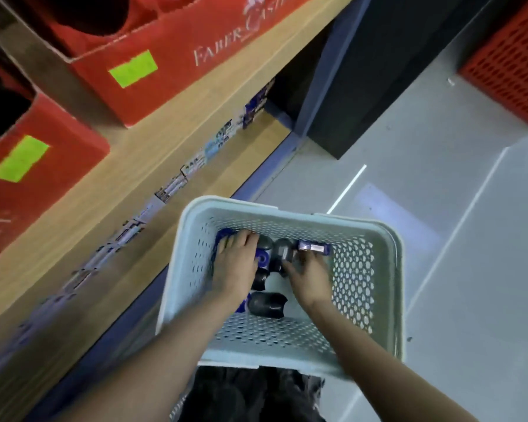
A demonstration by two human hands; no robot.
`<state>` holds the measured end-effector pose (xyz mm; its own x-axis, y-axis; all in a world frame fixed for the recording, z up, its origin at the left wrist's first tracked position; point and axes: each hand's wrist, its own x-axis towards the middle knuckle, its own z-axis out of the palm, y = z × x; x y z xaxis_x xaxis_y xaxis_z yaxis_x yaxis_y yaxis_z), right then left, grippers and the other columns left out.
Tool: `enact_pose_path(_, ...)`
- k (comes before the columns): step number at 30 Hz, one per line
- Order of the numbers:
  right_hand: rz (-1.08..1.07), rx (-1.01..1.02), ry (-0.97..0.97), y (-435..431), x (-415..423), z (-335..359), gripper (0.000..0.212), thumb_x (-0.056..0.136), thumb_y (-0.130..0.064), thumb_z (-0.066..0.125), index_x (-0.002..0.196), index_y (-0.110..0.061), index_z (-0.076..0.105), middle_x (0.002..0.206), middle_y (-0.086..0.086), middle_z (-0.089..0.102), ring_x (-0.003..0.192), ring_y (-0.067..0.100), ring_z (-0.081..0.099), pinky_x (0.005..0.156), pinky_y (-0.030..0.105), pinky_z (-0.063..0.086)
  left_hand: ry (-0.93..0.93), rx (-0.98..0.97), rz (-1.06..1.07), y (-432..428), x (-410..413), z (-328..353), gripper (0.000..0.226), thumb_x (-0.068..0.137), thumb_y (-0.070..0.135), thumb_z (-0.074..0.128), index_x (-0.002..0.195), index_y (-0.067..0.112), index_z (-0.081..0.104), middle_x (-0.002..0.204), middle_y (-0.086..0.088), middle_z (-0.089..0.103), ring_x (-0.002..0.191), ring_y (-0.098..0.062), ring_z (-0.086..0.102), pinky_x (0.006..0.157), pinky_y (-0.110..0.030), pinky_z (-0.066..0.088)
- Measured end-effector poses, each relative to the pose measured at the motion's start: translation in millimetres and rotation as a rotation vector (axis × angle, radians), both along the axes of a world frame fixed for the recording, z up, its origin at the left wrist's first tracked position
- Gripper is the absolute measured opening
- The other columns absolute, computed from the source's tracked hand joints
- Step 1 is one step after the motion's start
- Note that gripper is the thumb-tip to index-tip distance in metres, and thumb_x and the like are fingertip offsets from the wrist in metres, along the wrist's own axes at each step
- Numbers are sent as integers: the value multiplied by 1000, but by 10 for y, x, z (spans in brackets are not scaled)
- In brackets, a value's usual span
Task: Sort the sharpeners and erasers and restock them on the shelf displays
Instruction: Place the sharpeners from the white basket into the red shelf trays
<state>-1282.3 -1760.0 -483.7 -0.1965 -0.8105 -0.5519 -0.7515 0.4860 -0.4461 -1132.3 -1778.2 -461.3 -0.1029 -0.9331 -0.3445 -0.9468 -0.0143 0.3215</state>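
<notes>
Two red cardboard boxes stand side by side at the upper left. The farther red box carries white "Faber-Castell" lettering and a lime-green rectangular label; the nearer red box has a similar green label. A glossy pale grey floor fills the right side, with a thin white line across it. A tall dark block rises from the floor, and a red plastic lattice crate sits at the top right corner. Dark crumpled fabric shows at the bottom edge.
</notes>
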Motion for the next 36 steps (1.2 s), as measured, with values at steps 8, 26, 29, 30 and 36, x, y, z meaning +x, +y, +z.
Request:
enact_pose_path(8, -230, 120, -120, -107, 235, -69, 35, 80, -30, 70, 101, -6, 57, 105, 10, 55, 97, 27, 55, 86, 36, 48, -123, -165, -27, 0, -36, -95, 31, 85, 19, 65, 115, 21, 61, 115, 0, 58, 105, -21, 53, 86, -35, 34)
enact_pose_path(26, -518, -70, -962, -58, -81, 1110, 18, 88, -1, 61, 103, -8, 54, 80, 9, 69, 62, 20, 66, 58, 25, 54, 1172, 254, 603, 68, -12, 1030, 18, 99, 23, 41, 103, 19, 59, 72, -1, 58, 60, -10, 54, 59, -20, 47)
enact_pose_path(29, -469, -136, -965, -6, -108, 1387, 19, 87, -2, 62, 100, -10, 50, 80, 11, 68, 61, 20, 65, 58, 26, 53, 1295, 318, 595, 59, -16, 1305, 16, 95, 21, 48, 103, 11, 57, 77, -10, 57, 59, -14, 52, 61, -24, 42)
enact_pose_path(30, -451, -161, -971, 3, -117, 1495, 19, 87, -2, 62, 101, -9, 51, 82, 12, 69, 62, 20, 65, 58, 26, 53, 1328, 320, 586, 55, -12, 1429, 17, 89, 19, 49, 102, 10, 57, 79, -11, 57, 59, -13, 52, 60, -24, 41)
enact_pose_path(36, -364, -263, -1015, -6, -189, 2182, 25, 87, -4, 64, 108, -6, 51, 91, 20, 69, 66, 26, 65, 63, 35, 54, 1262, 223, 519, 27, 55, 2167, 24, 97, 4, 40, 101, 18, 59, 91, -8, 58, 65, -14, 52, 67, -30, 37)
